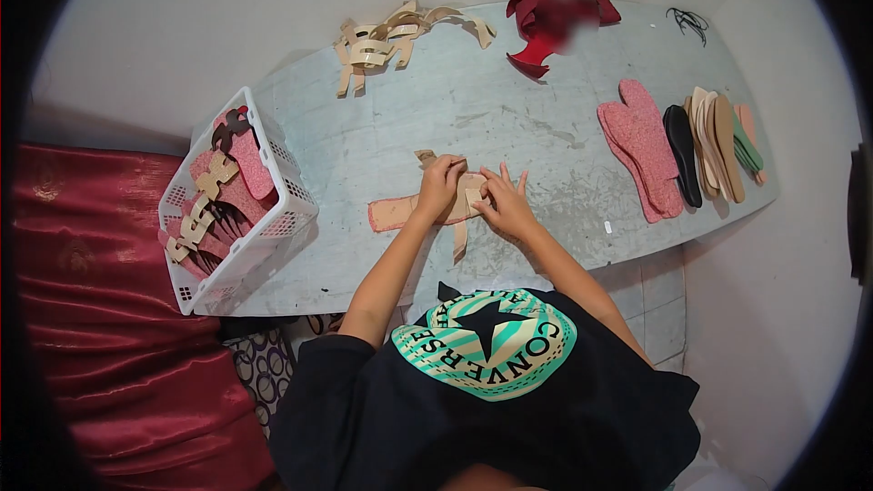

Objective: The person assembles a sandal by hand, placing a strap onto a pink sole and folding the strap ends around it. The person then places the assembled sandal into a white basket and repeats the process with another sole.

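A tan sandal sole with a pink edge lies on the table in front of me, its underside apparently facing up. A beige strap crosses beneath it, one end sticking out toward me and the other on the far side. My left hand is closed over the middle of the sole, fingertips pinched near its far edge. On the right part, my right hand presses thumb and index finger at a pale patch, its other fingers spread. The fingers partly hide the strap and sole.
A white plastic basket of pink sandals stands left. Beige straps and red pieces lie at the back. To the right are pink soles, a black sole, tan soles and green ones. Black cords lie back right.
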The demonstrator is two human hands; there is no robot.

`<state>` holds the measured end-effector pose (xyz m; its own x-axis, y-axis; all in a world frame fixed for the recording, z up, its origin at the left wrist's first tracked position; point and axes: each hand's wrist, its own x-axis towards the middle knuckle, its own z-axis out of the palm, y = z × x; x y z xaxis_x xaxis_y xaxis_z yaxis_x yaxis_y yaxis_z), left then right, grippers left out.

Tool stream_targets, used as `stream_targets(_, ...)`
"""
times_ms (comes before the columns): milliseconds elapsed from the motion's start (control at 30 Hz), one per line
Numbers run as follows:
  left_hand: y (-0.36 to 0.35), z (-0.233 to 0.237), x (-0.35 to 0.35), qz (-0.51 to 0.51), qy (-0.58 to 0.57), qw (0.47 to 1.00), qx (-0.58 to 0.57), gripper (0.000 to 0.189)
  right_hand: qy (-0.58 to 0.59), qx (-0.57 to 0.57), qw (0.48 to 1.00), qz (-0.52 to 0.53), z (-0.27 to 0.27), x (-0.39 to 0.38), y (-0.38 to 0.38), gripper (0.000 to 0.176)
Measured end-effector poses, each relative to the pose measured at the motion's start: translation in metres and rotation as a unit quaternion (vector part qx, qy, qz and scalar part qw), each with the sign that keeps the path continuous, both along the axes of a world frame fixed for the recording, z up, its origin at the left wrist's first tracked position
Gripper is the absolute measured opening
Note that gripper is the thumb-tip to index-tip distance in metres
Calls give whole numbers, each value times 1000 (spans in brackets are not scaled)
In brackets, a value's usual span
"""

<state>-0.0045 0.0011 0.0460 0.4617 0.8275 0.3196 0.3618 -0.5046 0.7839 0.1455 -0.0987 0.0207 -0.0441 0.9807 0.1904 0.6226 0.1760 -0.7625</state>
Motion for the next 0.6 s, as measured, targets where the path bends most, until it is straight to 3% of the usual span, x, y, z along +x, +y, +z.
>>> stream_targets(267, 6, 6, 5, 28, 13, 999, 33, 15, 8, 6, 1000, -7, 1, -3, -5, 26)
stream_targets(433, -1, 14, 4, 15, -2, 998, -53, 15, 26, 3, 999, -21, 2, -6, -5, 24)
stream_targets(600, -3, 2, -7, 15, 31, 998, -56, 18, 36, -8, 998, -41, 5, -11, -4, 21)
